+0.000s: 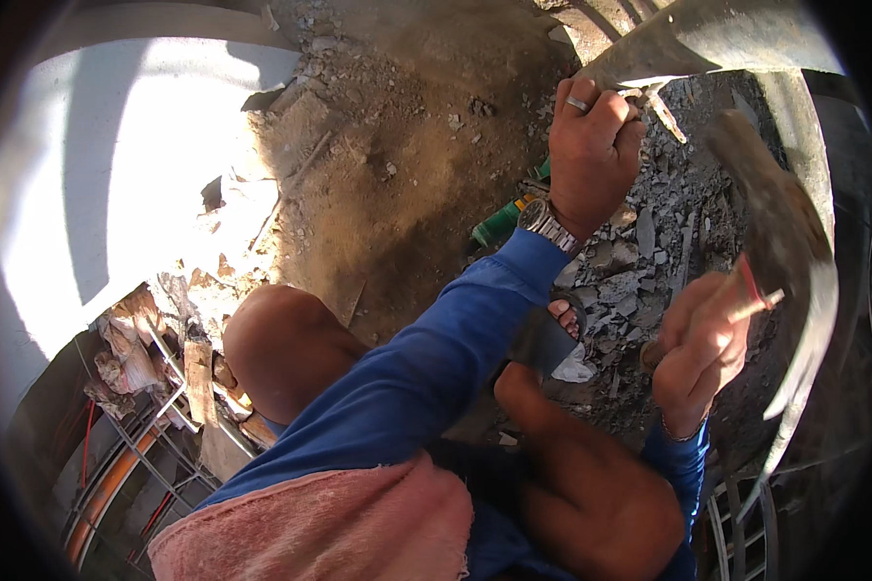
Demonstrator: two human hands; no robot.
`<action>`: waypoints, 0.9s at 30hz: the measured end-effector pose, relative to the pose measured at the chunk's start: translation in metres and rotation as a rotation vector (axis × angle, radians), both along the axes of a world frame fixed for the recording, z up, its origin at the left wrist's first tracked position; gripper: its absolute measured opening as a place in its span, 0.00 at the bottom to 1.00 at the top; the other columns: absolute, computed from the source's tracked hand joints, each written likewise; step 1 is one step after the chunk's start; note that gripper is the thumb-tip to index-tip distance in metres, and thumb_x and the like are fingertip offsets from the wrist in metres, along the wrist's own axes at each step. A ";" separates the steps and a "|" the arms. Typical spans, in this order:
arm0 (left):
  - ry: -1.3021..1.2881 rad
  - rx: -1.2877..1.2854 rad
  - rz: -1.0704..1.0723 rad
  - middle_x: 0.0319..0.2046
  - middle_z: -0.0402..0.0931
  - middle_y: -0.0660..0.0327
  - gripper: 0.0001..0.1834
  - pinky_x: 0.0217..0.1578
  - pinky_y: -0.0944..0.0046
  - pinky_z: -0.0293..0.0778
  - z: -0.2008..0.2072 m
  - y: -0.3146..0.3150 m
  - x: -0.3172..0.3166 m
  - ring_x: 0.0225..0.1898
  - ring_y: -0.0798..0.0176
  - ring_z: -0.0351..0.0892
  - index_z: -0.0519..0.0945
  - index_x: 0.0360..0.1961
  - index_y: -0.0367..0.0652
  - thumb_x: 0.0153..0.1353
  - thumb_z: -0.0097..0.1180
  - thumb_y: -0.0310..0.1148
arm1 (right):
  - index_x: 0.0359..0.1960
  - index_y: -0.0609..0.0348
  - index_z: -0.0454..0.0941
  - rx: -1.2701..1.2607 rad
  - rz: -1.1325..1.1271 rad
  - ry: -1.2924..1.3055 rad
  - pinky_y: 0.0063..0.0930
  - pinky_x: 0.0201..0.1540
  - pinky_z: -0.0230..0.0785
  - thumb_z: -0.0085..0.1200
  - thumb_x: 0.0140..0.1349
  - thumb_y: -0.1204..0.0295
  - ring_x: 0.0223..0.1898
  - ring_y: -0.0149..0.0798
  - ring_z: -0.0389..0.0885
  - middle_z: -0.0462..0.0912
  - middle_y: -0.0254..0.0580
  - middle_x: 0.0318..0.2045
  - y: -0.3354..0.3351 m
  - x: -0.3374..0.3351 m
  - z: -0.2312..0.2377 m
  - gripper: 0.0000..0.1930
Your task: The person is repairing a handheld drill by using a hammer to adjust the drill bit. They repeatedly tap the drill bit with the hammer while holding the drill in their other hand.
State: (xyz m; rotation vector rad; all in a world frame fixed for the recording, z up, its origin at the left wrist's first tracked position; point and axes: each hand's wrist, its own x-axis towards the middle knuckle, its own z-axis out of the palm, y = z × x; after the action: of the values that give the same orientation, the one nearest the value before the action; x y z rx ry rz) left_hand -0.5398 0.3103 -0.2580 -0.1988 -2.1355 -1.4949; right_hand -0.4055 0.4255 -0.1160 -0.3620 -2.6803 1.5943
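Observation:
My left hand is closed in a fist at the lower edge of a curved grey slab. What its fingers hold is hidden. A pale splintered piece sticks out beside the knuckles. On the right, my right hand is wrapped around a wooden handle with a red part near the thumb. The tool looks like a hammer; its long, curved head is smeared by motion and rises close to the view. Grey rubble lies below both hands.
A green cylindrical object with an orange band lies beside my left wrist. Bright white sheeting covers the upper left. Metal bars and an orange pipe stand lower left, by broken wood. My bent legs and sandalled foot are below.

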 end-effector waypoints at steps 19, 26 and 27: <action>-0.081 0.141 -0.039 0.30 0.71 0.54 0.08 0.35 0.51 0.72 0.004 0.008 0.006 0.36 0.47 0.72 0.77 0.30 0.39 0.50 0.64 0.19 | 0.43 0.57 0.68 -0.202 0.027 0.538 0.24 0.20 0.58 0.31 0.75 0.38 0.18 0.28 0.63 0.66 0.35 0.22 -0.001 0.011 -0.004 0.31; -0.052 0.130 -0.051 0.31 0.71 0.52 0.09 0.35 0.51 0.72 0.005 0.008 0.001 0.35 0.46 0.73 0.77 0.31 0.39 0.49 0.64 0.18 | 0.46 0.63 0.72 0.276 0.027 -0.073 0.26 0.21 0.55 0.37 0.78 0.55 0.19 0.28 0.63 0.67 0.34 0.21 0.011 0.001 -0.011 0.21; -0.063 0.140 -0.036 0.31 0.71 0.52 0.09 0.35 0.51 0.72 0.003 -0.001 0.002 0.35 0.46 0.73 0.77 0.31 0.39 0.50 0.63 0.18 | 0.47 0.63 0.72 0.105 -0.019 -0.120 0.25 0.21 0.54 0.37 0.79 0.53 0.18 0.27 0.62 0.66 0.33 0.21 0.001 0.006 -0.006 0.22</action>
State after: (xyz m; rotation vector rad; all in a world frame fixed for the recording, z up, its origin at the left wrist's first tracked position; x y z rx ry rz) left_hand -0.5377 0.3097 -0.2555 -0.1427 -2.0753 -1.6843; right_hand -0.3992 0.4261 -0.1222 -0.4941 -2.8251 1.4655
